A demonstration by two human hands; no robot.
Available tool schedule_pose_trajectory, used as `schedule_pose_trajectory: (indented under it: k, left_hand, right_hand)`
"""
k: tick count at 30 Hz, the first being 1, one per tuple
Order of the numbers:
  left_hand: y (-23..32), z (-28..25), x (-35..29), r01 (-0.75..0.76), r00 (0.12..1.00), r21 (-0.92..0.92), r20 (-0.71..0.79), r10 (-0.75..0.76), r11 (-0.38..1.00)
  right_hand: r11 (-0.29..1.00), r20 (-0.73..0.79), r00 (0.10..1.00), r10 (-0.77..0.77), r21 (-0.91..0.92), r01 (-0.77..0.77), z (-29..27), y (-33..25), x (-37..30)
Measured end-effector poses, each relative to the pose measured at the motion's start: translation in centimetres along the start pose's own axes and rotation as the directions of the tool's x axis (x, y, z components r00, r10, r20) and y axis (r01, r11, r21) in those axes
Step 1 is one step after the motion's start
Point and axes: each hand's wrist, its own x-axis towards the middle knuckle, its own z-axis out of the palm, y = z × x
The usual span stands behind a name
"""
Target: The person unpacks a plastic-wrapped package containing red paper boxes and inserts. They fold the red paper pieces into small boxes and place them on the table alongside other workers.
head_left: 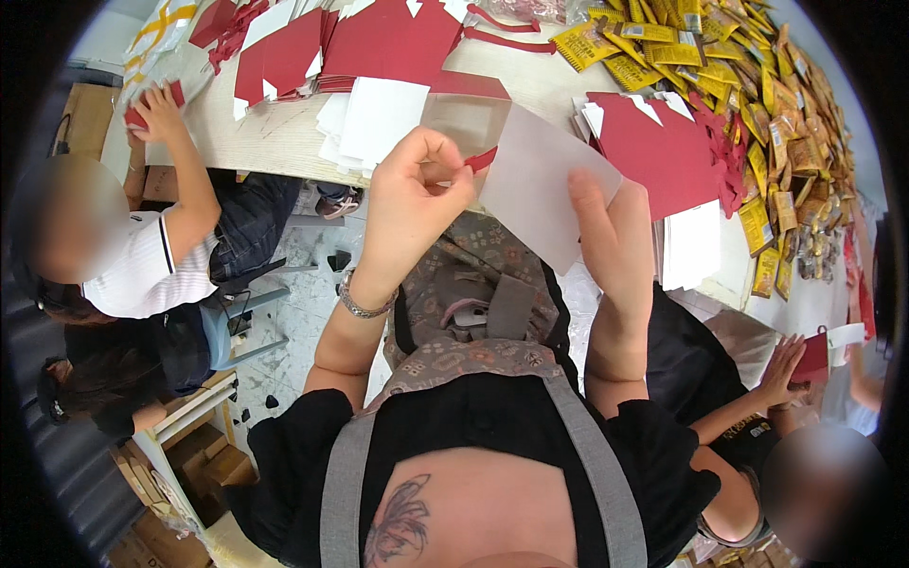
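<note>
Above my lap, a partly folded card box, pale inside and red on its outer edge, is held up in front of the table. My right hand grips its right side, with the thumb over the pale panel. My left hand is closed, thumb and forefinger pinched at a narrow red ribbon beside the box. The ribbon's other end is hidden by the pale panel.
Red card stacks and white sheets lie on the table. More red cards sit right, beside a heap of yellow packets. Co-workers sit on both sides, each handling red card. A box-filled shelf stands lower left.
</note>
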Motion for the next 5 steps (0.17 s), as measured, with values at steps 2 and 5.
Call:
schedule_pose_trajectory:
  k: [2,5]
  left_hand:
    - [0.7,0.4,0.5,0.02,1.0,-0.003,0.003,-0.02,1.0]
    - [0.6,-0.6,1.0,-0.014,0.987,0.127,0.159,-0.007,0.992]
  right_hand:
    - [0.984,0.118,0.981,-0.152,-0.077,0.162,-0.3,-0.4,0.6]
    - [0.995,0.219,0.974,-0.054,0.096,0.034,-1.3,-1.4,0.9]
